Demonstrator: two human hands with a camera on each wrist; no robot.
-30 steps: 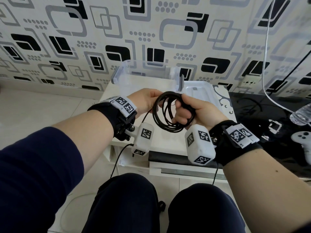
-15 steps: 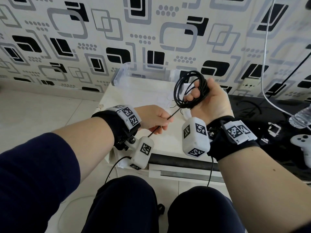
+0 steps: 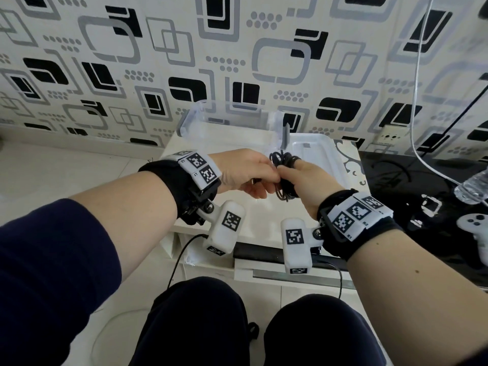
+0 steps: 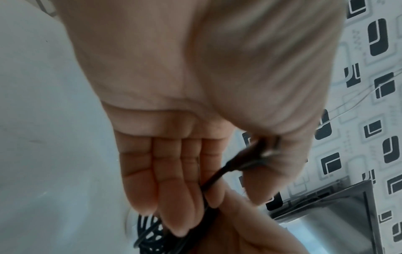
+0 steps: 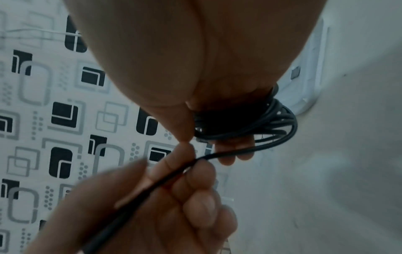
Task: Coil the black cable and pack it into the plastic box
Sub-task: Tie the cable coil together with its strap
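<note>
The black cable [image 3: 284, 178] is gathered into a tight coil, and my right hand [image 3: 303, 180] grips it over the white table. In the right wrist view the coil [image 5: 245, 123] sits in my curled fingers, with its loose end running off toward my left hand [image 5: 182, 197]. My left hand [image 3: 248, 175] meets the right one and pinches the cable's end with its plug [image 4: 256, 154] between thumb and forefinger. The clear plastic box [image 3: 229, 125] stands open just behind both hands, against the wall.
The box's white lid [image 3: 314, 151] lies flat to the right of the box. A black glass surface [image 3: 412, 180] at the right carries a white game controller [image 3: 475, 228] and a plastic bottle [image 3: 472, 188]. A white cord [image 3: 417, 101] hangs down the patterned wall.
My right hand came down from its raised position with the coil, now squeezed tighter. My left hand moved up and right along the cable to its end, meeting the right hand.
</note>
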